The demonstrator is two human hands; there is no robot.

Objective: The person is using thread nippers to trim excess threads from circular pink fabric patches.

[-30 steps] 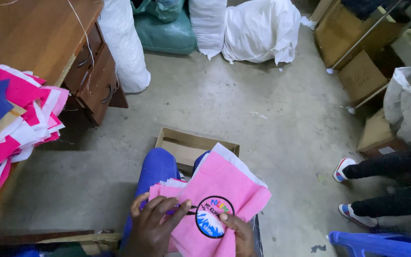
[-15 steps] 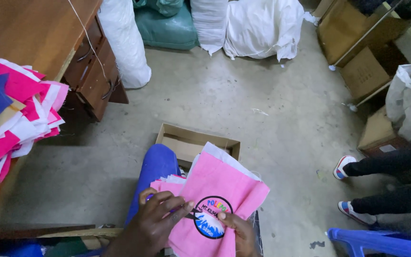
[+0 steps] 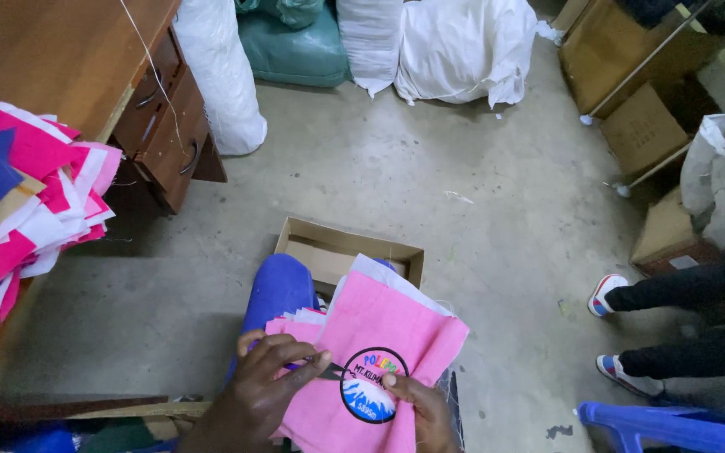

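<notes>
Pink cloth (image 3: 379,335) under curled left hand (image 3: 274,377)

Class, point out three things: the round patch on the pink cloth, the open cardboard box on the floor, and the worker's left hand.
round patch (image 3: 370,386), head view, its middle.
cardboard box (image 3: 341,237), head view, far rim.
left hand (image 3: 272,382), head view, back of hand.

Fabric stack (image 3: 379,361) on lap under both hands (image 3: 279,386); open carton (image 3: 347,250) on floor just beyond; cloth pile (image 3: 23,201) on surface (image 3: 52,50) at left; sacks (image 3: 463,50) behind; another person's feet (image 3: 610,294) at right.
</notes>
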